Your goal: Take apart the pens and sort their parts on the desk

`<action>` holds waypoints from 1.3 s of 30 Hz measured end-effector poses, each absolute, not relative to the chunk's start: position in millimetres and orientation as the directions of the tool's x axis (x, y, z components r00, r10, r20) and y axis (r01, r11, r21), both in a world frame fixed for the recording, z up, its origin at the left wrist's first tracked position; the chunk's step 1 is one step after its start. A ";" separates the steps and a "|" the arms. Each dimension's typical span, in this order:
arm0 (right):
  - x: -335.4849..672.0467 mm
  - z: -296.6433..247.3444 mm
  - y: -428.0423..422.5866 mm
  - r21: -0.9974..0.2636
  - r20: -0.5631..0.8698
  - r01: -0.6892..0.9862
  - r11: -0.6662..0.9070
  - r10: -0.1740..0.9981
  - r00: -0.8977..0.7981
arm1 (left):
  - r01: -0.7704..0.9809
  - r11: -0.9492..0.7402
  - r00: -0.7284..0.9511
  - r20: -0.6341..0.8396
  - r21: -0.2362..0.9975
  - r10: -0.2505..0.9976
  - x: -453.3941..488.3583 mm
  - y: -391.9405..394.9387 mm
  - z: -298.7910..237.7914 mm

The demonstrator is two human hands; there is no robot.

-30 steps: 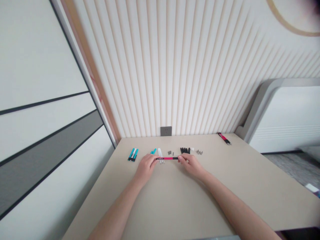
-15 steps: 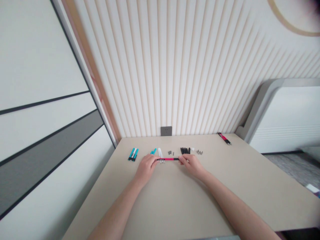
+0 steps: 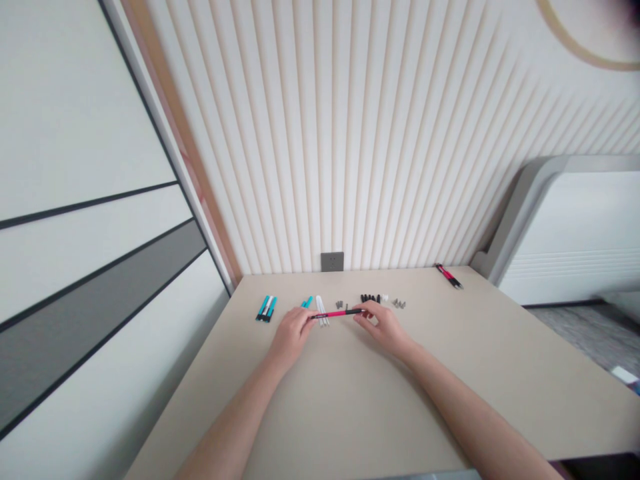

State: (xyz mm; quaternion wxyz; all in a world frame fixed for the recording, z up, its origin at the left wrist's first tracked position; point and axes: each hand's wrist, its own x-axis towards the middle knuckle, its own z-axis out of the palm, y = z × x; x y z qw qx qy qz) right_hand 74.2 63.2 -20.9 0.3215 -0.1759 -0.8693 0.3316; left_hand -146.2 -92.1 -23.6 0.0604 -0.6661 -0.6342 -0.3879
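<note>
A pen (image 3: 336, 314) with a red middle and black ends spans the gap between my two hands, its right end tilted slightly up. My left hand (image 3: 293, 332) is closed, pinching the pen's left end. Around the black right end, my right hand (image 3: 383, 325) has its thumb and fingers apart, the thumb below and away from the pen; whether a finger touches the tip I cannot tell. Behind the pen lie thin white refills (image 3: 321, 305) and blue tubes (image 3: 307, 302). Several black grips (image 3: 370, 298) lie just beyond my right hand, partly hidden by it.
Blue and white pen parts with black ends (image 3: 267, 309) lie at the left of the table (image 3: 320, 400). Small grey springs (image 3: 339, 304), metal tips (image 3: 399, 303) and white bits (image 3: 385, 297) form a row. Red-and-black pens (image 3: 449, 276) rest at the back right. A socket (image 3: 332, 261) is on the wall.
My right thumb and fingers have loosened and spread from the pen's right end, uncovering more of its black part. The pen's right end has tipped up a little; my left hand has stayed put.
</note>
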 end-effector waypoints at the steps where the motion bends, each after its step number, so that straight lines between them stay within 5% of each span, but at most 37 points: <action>1: 74.2 -22.0 63.8 -0.693 0.445 0.092 0.715 0.524 -0.726 | 0.891 -0.188 -0.106 0.593 0.413 0.798 -146.4 -92.0 -23.9; 24: 76.1 -18.4 69.8 -0.603 0.401 0.203 0.772 0.513 -0.759 | 0.904 -0.166 -0.098 0.568 0.394 0.817 -143.2 -92.5 -20.1; 32: 103.2 -28.1 117.1 -0.324 0.421 0.706 0.629 0.765 -0.488 | 0.900 -0.174 -0.095 0.569 0.399 0.817 -145.3 -92.2 -21.5; 39: 112.2 -39.6 129.2 -0.204 0.364 0.809 0.551 0.810 -0.460 | 0.901 -0.191 -0.084 0.589 0.389 0.804 -144.2 -91.7 -21.1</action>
